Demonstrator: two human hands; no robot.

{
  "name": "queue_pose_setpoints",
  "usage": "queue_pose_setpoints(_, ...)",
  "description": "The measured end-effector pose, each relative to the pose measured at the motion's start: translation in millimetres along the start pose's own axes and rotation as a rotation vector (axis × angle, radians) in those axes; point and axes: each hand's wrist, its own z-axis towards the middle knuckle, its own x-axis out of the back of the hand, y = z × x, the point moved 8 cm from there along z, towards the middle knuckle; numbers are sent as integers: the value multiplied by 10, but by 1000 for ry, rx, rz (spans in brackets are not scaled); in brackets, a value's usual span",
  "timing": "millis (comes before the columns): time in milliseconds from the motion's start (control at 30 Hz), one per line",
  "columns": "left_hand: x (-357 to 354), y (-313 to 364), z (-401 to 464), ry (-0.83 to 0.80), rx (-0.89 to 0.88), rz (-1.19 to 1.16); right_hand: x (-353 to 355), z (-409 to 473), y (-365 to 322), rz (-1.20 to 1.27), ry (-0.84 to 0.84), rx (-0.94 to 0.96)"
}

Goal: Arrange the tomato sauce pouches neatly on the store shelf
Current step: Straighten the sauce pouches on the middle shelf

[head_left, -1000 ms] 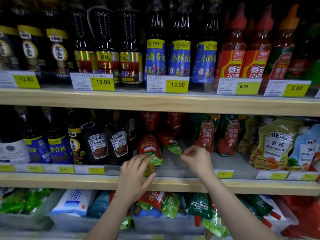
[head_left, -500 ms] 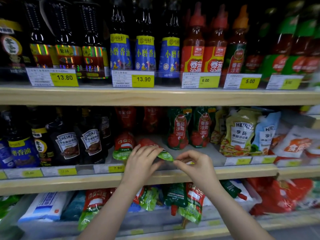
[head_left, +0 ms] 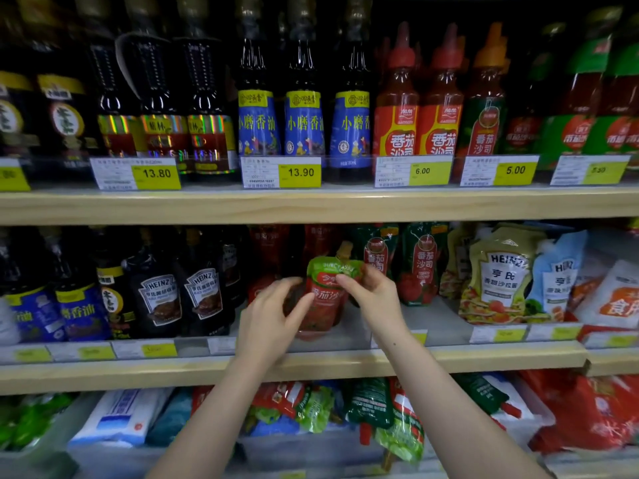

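Observation:
A red and green tomato sauce pouch [head_left: 325, 299] stands upright on the middle shelf [head_left: 484, 356], spout at the top. My left hand [head_left: 276, 316] grips its left side and my right hand [head_left: 371, 292] pinches its upper right edge. Behind and to the left another red pouch [head_left: 262, 286] is partly hidden by my left hand. Two dark green tomato sauce pouches [head_left: 420, 264] stand just to the right. More red pouches [head_left: 269, 243] stand at the back in shadow.
Dark Heinz sauce bottles [head_left: 200, 292] crowd the shelf to the left. Heinz salad dressing pouches [head_left: 501, 274] stand to the right. Bottles fill the upper shelf [head_left: 311, 202]. Below, clear bins [head_left: 311, 444] hold several loose pouches and packets.
The pouch that lay flat near the shelf's front edge now stands upright, held by both hands. My hands have risen and moved deeper into the shelf. The camera has shifted right.

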Motion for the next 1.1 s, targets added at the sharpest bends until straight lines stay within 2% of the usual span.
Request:
queue_pose_setpoints(167,48,-490,-257,-126,-37,170,-174,244,116,23,18,-62)
queue_pose_setpoints(267,7,-544,-349,-138,-106,216,-237,286,245,1,4,-71)
queue_pose_setpoints(433,-71,-586,-371,-151,-118,274,-251,205,637,-467,-50,-132)
queue_pose_setpoints(500,-83,-597,-378,-158,-122,280,-226,244,665,-560,-45,-133)
queue_pose_setpoints(900,-118,-671,-395,-119,-118,284,-122,664,741,-718,53,-160)
queue_pose_setpoints(1100,-128,-688,-398,-74,-126,293,-145,625,706,-726,49,-147)
